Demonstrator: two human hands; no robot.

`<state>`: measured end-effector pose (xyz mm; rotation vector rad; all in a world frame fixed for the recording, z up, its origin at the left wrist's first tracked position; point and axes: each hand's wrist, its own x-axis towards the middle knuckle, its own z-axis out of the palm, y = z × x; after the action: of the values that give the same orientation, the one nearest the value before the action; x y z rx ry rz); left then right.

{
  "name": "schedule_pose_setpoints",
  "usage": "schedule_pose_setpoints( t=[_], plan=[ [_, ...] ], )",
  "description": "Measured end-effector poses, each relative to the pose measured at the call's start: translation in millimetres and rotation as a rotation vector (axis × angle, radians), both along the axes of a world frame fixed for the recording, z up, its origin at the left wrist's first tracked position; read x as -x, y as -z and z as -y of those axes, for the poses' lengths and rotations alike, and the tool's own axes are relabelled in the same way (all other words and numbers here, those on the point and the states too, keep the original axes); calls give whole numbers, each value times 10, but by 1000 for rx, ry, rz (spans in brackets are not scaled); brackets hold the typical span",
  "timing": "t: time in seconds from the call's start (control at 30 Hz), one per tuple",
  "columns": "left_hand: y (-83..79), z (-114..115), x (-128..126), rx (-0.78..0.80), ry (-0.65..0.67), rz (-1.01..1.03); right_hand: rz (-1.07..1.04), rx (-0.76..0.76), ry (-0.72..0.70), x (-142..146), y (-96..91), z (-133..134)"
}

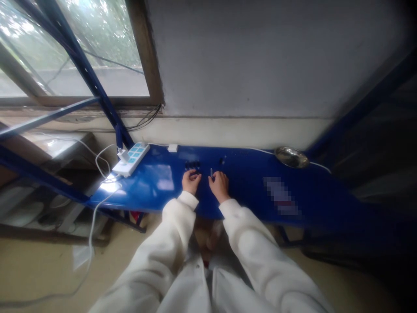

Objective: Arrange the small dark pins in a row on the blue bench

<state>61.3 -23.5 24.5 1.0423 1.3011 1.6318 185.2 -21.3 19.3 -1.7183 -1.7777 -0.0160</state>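
My left hand is over the blue table, its fingers curled and drawn together. Whatever it holds, if anything, is too small to make out. Just beyond its fingertips lies a cluster of several small dark pieces. My right hand is closed in a pinch on a small, thin, clear piece that points upward; its exact kind does not show. A short gap separates the two hands. Farther back, beyond my right hand, another small dark and clear piece lies on the table.
A white power strip with a plug and loose cables sits at the table's left end. A white adapter lies at the back edge. To the right are a shiny metal lamp-like dish on a cable and a blurred-out sheet. Blue posts rise at the left.
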Motion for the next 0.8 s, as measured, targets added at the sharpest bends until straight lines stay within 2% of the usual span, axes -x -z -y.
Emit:
schedule_pose_setpoints(
  t=[0.23,0.47,0.53,0.67,0.8],
  plan=[
    [-31,9,-18,18,-3,81,-23,42,49,2,-7,15],
    [139,-100,67,-72,-55,-89,-70,-8,56,-11,-22,30],
    [156,-115,73,-73,-49,-100,-111,-67,8,-18,-52,52],
    [126,-101,59,-75,-42,-85,-160,-190,-204,-29,-133,129],
    [86,-79,52,-61,-44,-74,-168,-203,-296,-29,-171,178]
  ],
)
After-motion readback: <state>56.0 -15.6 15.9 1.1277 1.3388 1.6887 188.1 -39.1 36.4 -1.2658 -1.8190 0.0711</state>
